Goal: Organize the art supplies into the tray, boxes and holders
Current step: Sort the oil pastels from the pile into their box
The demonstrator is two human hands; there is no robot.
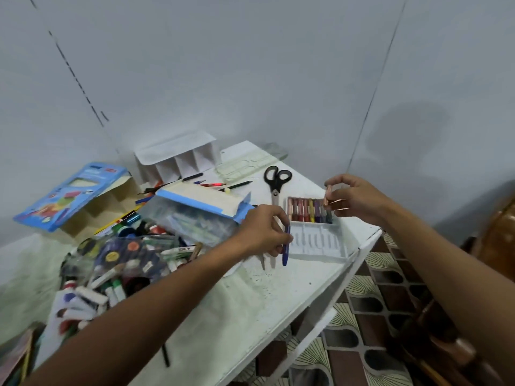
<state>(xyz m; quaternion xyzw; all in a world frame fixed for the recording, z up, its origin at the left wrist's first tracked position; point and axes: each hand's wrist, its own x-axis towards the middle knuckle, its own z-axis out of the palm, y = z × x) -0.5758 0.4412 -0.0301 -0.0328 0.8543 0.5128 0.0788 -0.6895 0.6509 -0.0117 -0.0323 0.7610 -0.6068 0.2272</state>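
A person sorts crayons at a white table (pixel 250 302), both hands over a white slotted tray (pixel 320 240) near the table's 3 o'clock edge. The left hand (pixel 264 232) pinches a blue crayon (pixel 286 245) by its upper end, the stick hanging nearly upright just beside the tray's 9 o'clock side. The right hand (pixel 354 199) grips pinkish crayons (pixel 331 197), at least two, above the 1 o'clock corner of the tray; exactly how many is hard to tell.

The step in hand appears to be seating crayons in the tray. To do it well, the blue one should probably be tipped flat and lined up with an open slot before release, so it drops into the groove rather than across the ribs. The right hand would likely do better to feed its sticks one at a time, next to the filled row.

The tray's far row, toward 12 o'clock, holds a line of crayons (pixel 309 210) lying side by side, from pink through red and yellow to purple and dark tones; the near row of slots is bare. At 11 o'clock stands a white divided holder (pixel 178 160), its compartments seemingly empty. At 9 o'clock a blue box (pixel 69 196) lies open, showing bare cardboard sections. Between it and the tray sits a second blue-edged box (pixel 195 204), contents blurred. Scissors (pixel 276 179) lie at 12 o'clock from the tray. A loose heap of tubes and markers (pixel 117 260) covers the table toward 8 o'clock, unsorted.
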